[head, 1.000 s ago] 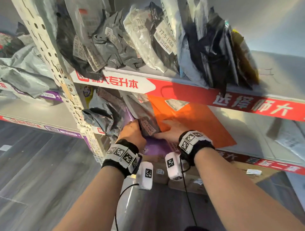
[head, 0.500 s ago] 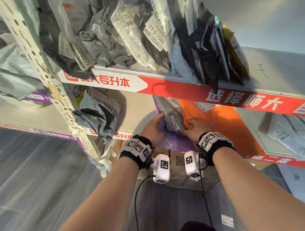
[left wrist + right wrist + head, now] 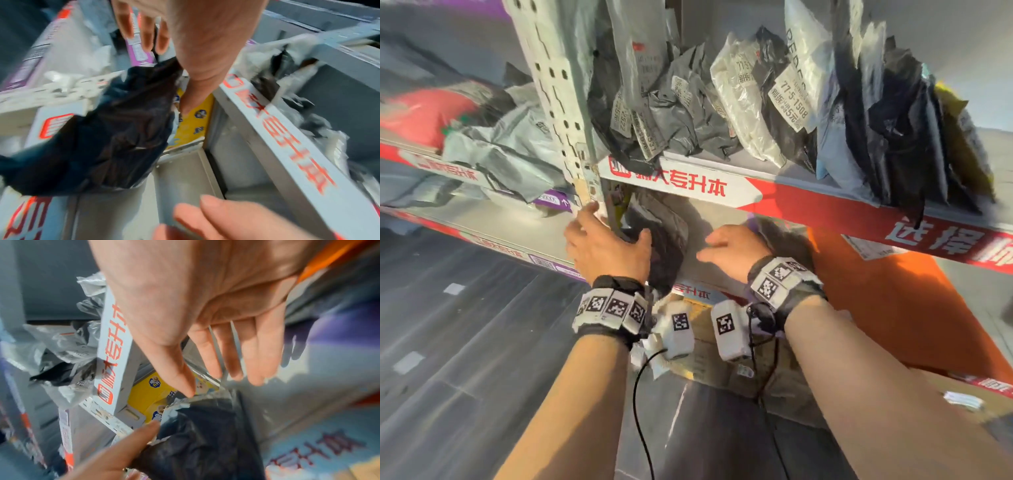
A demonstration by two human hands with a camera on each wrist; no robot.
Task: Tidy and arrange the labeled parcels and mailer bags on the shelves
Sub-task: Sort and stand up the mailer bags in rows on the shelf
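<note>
A crumpled black mailer bag (image 3: 667,240) (image 3: 102,138) (image 3: 205,443) leans at the left end of the middle shelf (image 3: 719,212), beside the perforated upright post (image 3: 558,102). My left hand (image 3: 616,226) (image 3: 166,78) grips its top edge between thumb and fingers. A yellow printed packet (image 3: 195,123) (image 3: 144,394) stands behind the bag against the post. My right hand (image 3: 709,248) (image 3: 220,386) hovers just right of the bag, fingers straight and holding nothing. An orange mailer (image 3: 876,301) lies flat further right, and a purple one is mostly hidden behind my right wrist.
Labeled grey, white and black mailers (image 3: 756,102) stand packed upright on the upper shelf (image 3: 808,202). Grey bags and a red parcel (image 3: 424,113) fill the neighbouring bay to the left. Cardboard boxes (image 3: 709,356) sit below the middle shelf.
Both hands have moved left, away from the grey mailer on the purple and orange ones. The left hand now holds the black bag by the post; the right hand has let go and opened.
</note>
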